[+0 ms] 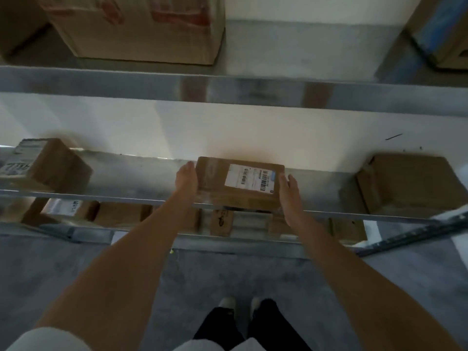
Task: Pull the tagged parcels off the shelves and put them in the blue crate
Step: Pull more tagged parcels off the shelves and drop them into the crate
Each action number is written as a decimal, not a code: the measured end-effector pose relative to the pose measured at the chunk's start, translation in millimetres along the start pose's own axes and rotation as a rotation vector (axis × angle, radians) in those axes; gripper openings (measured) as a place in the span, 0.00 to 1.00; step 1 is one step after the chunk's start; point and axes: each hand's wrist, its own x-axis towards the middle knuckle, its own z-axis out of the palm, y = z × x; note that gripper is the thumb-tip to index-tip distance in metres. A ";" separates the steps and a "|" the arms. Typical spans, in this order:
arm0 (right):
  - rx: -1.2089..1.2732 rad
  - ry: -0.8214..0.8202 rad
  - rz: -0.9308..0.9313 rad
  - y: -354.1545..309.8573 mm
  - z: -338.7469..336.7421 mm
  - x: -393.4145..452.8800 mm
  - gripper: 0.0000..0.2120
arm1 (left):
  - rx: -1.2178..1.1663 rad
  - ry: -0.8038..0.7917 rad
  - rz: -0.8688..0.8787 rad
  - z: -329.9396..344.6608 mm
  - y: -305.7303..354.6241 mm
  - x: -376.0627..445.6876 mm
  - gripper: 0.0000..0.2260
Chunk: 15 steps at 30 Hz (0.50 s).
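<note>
Squarely between both hands sits the tagged parcel (pixel 240 184), a brown cardboard box with a white barcode label (pixel 249 177) on top, at the front edge of the middle shelf (pixel 141 178). Left hand (pixel 187 179) presses flat against its left side; right hand (pixel 290 196) cups its right side, so the two clasp it. Other cardboard boxes (pixel 407 183) stand well apart along the shelf.

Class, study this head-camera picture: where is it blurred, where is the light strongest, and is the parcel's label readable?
Head view: motion blur smears the upper shelf edge and the big carton; light pools on the wall behind the parcel; shelf lines bow from the wide lens; barcodes on the label show, the text is unreadable.
</note>
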 end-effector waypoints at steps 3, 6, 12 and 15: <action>-0.025 -0.012 -0.033 6.5 6.1 2.5 0.22 | -0.139 -0.056 -0.081 -0.3 -5.6 16.7 0.21; 0.010 0.007 -0.060 12.8 9.7 2.4 0.22 | -0.281 -0.027 -0.061 4.2 -9.7 11.4 0.18; 0.152 0.051 -0.174 17.6 9.4 -16.3 0.15 | -0.666 0.133 -0.001 7.2 -15.0 -3.9 0.15; 0.152 0.080 -0.224 18.2 8.5 -17.2 0.12 | -0.668 0.158 0.036 8.4 -9.9 -7.6 0.16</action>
